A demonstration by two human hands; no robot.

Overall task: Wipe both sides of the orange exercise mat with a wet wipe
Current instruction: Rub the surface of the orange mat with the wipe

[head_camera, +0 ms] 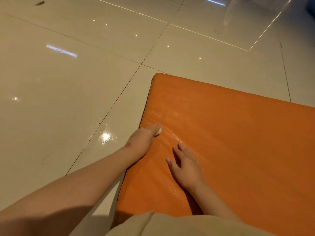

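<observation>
**One side under the wipe, the other waiting**

I am kneeling at the mat (238, 142), which is lying flat on the tiled floor (68, 99) with its near left edge beside my arm. My left hand (142, 138) is reaching along that edge, its fingers bunched over the wipe (158, 131) and pinching it down onto the orange cover, so only a white corner is showing. My right hand (186, 167) is resting palm-down on the mat, fingers (181, 148) spread and holding nothing.

I am judging the mat to be thick and padded, soft enough to give under my palm yet too bulky to lift with a pinch. Its cover is glinting like damp vinyl, so I am expecting it to slide under wet fingers. For turning it, I am thinking of hooking both hands under the left side wall near the far corner, where the seam is giving a firmer hold, and rolling it over rather than lifting it.
</observation>
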